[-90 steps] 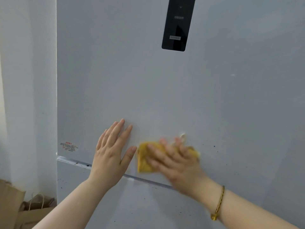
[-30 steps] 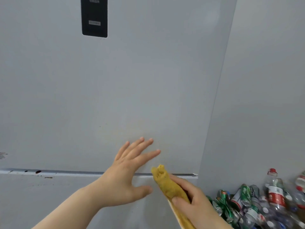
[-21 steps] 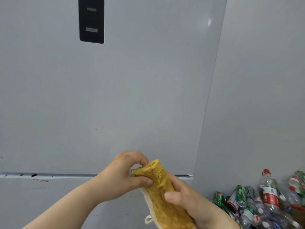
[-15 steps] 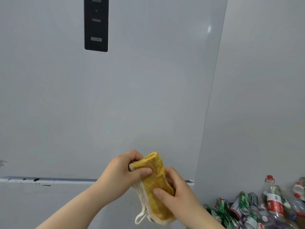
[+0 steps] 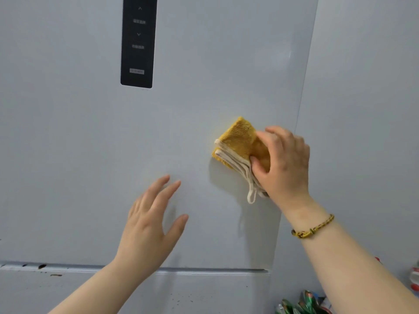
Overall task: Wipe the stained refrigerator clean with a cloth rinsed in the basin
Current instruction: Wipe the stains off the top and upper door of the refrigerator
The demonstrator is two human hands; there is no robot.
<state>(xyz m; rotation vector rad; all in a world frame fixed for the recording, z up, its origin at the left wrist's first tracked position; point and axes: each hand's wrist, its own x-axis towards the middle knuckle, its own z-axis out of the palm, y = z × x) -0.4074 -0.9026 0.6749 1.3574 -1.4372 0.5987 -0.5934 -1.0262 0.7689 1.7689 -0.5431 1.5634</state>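
Against the grey fridge (image 5: 68,155), the right hand (image 5: 285,164) grips a folded cloth (image 5: 240,137); the left hand (image 5: 149,227) spreads wide, holding nothing.

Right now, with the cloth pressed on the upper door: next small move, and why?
Probably drag the cloth down-left along the refrigerator door. The right hand pinches it flat against the door near its right edge, while dark specks sit along the seam at lower left.

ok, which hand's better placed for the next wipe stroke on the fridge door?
Right. The right hand grips the folded yellow cloth against the refrigerator door; the left hand is bare, fingers spread, holding nothing.
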